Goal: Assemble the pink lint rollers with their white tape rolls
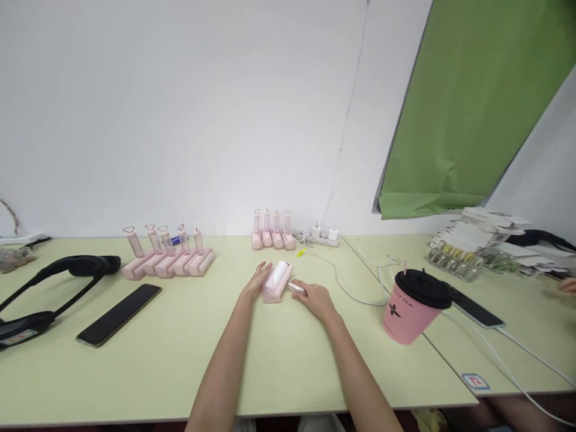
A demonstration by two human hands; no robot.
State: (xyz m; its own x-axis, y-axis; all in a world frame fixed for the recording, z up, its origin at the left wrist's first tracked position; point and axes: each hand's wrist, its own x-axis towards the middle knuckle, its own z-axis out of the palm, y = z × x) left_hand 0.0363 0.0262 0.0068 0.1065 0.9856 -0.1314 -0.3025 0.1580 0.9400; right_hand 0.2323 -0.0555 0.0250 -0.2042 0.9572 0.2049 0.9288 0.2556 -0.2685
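Observation:
A pink device with a white roller-like top (277, 281) rests on the pale green table in front of me. My left hand (258, 279) grips its left side, fingers round the edge. Just right of the device, my right hand (315, 296) is closed on a small silvery-pink tube (297, 287), its tip pointing toward the device. Several similar pink pieces with upright clear tubes (168, 262) stand in a row at the left, and another group of them (273, 240) stands near the wall.
Left: a black headset (67, 267) and a dark phone (119, 314). Right: a pink cup with black lid (411, 309), a charging phone (474, 305), white cables (360, 302) and bottles (454, 261). A power strip (321, 241) lies by the wall. Another person's hand (567, 285) shows at the right edge.

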